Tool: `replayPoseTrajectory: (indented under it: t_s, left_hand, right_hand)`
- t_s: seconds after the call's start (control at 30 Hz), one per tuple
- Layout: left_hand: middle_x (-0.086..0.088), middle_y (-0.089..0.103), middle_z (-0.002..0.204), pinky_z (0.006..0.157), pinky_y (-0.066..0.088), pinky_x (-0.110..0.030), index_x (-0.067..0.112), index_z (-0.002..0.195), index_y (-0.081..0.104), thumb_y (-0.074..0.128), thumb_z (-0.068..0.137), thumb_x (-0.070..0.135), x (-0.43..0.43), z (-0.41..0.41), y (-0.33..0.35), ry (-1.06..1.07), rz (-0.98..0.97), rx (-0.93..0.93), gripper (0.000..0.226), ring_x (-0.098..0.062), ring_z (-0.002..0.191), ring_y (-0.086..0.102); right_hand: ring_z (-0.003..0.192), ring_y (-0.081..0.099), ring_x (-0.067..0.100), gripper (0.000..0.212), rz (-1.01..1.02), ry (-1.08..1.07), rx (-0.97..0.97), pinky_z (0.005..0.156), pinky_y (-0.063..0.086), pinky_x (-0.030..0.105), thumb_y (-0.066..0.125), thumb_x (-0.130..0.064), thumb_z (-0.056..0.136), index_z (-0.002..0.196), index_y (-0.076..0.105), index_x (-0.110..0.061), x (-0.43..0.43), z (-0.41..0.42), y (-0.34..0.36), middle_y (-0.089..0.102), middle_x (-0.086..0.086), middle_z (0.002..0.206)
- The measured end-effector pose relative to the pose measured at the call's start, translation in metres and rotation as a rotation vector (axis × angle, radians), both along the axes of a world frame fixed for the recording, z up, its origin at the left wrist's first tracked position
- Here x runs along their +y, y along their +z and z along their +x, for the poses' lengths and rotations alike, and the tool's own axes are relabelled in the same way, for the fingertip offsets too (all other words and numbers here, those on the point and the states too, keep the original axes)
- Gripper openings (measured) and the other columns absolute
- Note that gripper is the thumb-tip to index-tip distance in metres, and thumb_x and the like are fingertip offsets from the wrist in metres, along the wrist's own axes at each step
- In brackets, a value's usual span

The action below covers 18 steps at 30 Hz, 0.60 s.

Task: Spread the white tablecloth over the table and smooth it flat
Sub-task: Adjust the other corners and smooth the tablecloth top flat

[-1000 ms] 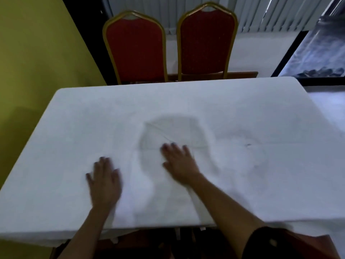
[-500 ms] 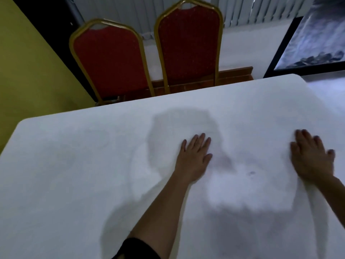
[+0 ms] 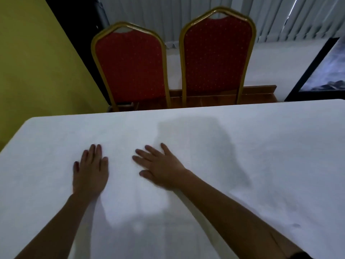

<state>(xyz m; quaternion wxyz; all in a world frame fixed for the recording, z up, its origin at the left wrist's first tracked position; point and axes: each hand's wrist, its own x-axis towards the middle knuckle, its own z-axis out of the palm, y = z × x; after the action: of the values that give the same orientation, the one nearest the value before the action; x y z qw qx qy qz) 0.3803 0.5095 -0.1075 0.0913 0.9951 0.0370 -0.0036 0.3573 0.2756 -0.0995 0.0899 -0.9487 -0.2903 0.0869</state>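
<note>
A white tablecloth [image 3: 242, 146] covers the whole top of the bench, reaching the far edge and the rounded far-left corner, where it folds down out of sight. The cloth looks plain and matte, with a faint woven grain and no print, label or writing that can be read. It lies mostly flat. Soft shadows fall across its middle, and a small dark speck sits near the lower right.

Two bare hands rest palm down on the cloth, left of centre and near each other but apart. The left hand [image 3: 90, 171] lies flat with its fingers together and pointing away from the person. The right hand [image 3: 160, 167] lies flat with its fingers spread and angled toward the left. Neither grip closes on anything; both are fully opened out and pressed against the fabric. Both forearms reach in from the lower edge, and a dark sleeve edge shows at the bottom right.

Beyond the far edge stand two chairs side by side, a left chair [image 3: 130, 66] and a right chair [image 3: 216, 55], each with a red dotted back in a gold frame. A yellow wall [image 3: 37, 62] is at the left. Pale vertical blinds [image 3: 280, 17] hang behind the chairs.
</note>
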Motion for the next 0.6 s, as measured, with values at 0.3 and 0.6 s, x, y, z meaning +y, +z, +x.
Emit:
replayPoseTrajectory:
  t_s: [0.3,0.6]
  left_hand:
    - [-0.016,0.038,0.148,0.108,0.021,-0.061,0.004,0.139,0.039,0.028,0.09,0.025,-0.081,-0.028,-0.013,-0.197,-0.011,-0.11,0.055,-0.037,0.137,0.034]
    - [0.0,0.027,0.155,0.114,0.017,-0.045,0.021,0.147,0.027,0.015,0.093,0.053,0.02,-0.122,-0.019,0.046,-0.012,-0.038,0.064,-0.022,0.143,0.025]
  right_hand:
    - [0.148,0.01,0.028,0.054,-0.046,-0.737,-0.091,0.114,0.011,0.061,0.016,-0.047,0.1,0.151,0.014,-0.028,-0.217,0.079,-0.011,0.01,0.0,0.162]
    - [0.146,0.004,0.039,0.078,-0.176,-0.926,0.049,0.106,0.012,0.075,0.011,-0.07,0.083,0.147,0.02,-0.026,-0.214,0.105,-0.039,0.009,0.008,0.16]
